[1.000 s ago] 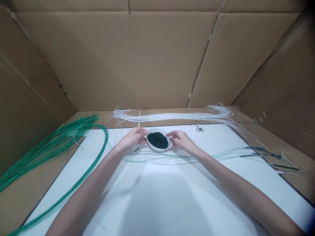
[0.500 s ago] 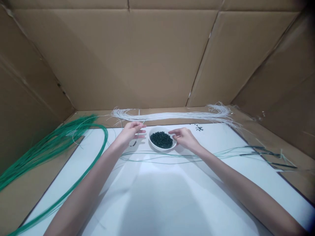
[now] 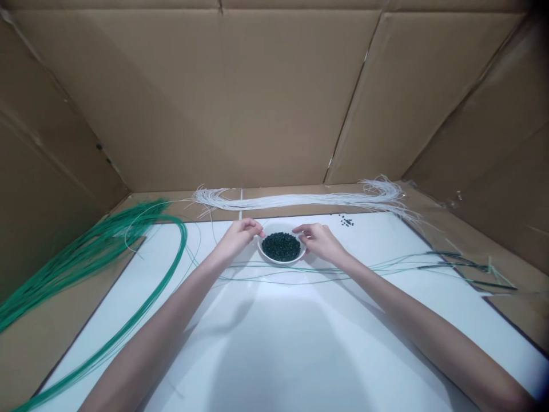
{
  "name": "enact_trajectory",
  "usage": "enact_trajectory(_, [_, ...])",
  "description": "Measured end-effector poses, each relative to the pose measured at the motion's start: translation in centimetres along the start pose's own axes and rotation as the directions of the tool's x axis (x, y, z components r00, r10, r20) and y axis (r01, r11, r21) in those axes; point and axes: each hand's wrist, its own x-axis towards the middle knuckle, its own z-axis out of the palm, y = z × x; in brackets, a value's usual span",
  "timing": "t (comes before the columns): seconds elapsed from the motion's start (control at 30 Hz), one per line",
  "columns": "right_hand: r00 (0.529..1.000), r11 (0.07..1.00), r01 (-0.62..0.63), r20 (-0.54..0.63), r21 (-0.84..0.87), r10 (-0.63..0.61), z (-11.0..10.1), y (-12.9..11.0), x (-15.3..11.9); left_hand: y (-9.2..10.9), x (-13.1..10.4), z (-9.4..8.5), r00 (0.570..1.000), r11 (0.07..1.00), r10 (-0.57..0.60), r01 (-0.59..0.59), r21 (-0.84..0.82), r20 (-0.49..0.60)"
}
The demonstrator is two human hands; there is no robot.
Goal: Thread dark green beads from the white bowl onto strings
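The right hand point(image 3: 321, 241) holds the bowl point(image 3: 279, 228) by its right rim, fingertips bent in over the edge. The left hand point(image 3: 241, 234) is at the left rim, thumb and fingers drawn narrowly together; whether they pinch the rim or a fine wire, I cannot tell. The bowl sits between the two hands, toward the far edge of the white board point(image 3: 278, 355). It is white, round and shallow, with a thin smooth rim. A heap of small beads point(image 3: 281, 247) covers most of its floor, very dark green to nearly black, with glossy specks; pale wall shows around them, widest at the far side.

Just nearer than the bowl, thin green strands point(image 3: 386, 266) cross the board to dark lengths point(image 3: 491, 284) at the right. Beyond the right hand lie a few loose beads point(image 3: 346, 221). Green wires point(image 3: 86, 257) spread and loop at left; white wires point(image 3: 291, 200) lie along the back, before a cardboard wall point(image 3: 235, 103).
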Motion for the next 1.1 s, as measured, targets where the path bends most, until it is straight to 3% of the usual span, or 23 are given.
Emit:
enact_trajectory(0.1, [0.990,0.979,0.105,-0.073,-0.175,-0.119,-0.1,-0.6,-0.3,-1.0,-0.1,1.1,0.987,0.991,0.080,-0.064,0.121,-0.137])
enact_trajectory(0.17, [0.958,0.928,0.216,-0.115,-0.305,-0.261,0.0,-1.1,-0.3,-1.7,-0.4,2.1,0.950,0.971,0.184,-0.135,0.199,-0.252])
enact_trajectory(0.23, [0.938,0.884,0.317,-0.025,-0.343,-0.346,0.4,-1.8,-0.2,-2.4,-0.9,3.1,0.904,0.939,0.286,-0.200,0.278,-0.318])
enact_trajectory(0.37, [0.925,0.869,0.371,0.217,-0.328,-0.313,1.5,-2.6,0.6,-3.9,-1.4,4.5,0.825,0.882,0.430,-0.297,0.366,-0.367])
enact_trajectory(0.5, [0.950,0.884,0.308,0.165,-0.351,-0.265,1.3,-2.8,1.8,-5.2,-1.2,4.9,0.745,0.838,0.526,-0.371,0.400,-0.411])
enact_trajectory(0.63, [0.977,0.851,0.203,0.049,-0.484,-0.205,1.2,-3.1,3.1,-5.6,-1.0,5.0,0.744,0.835,0.532,-0.380,0.397,-0.406])
enact_trajectory(0.9, [0.991,0.839,0.099,-0.026,-0.536,-0.134,3.6,-4.9,4.0,-5.7,-0.9,5.0,0.751,0.833,0.532,-0.383,0.399,-0.390])
enact_trajectory(1.1, [0.991,0.896,0.132,0.035,-0.424,-0.129,1.6,-4.3,3.7,-5.9,-0.8,5.0,0.746,0.823,0.545,-0.389,0.413,-0.383])
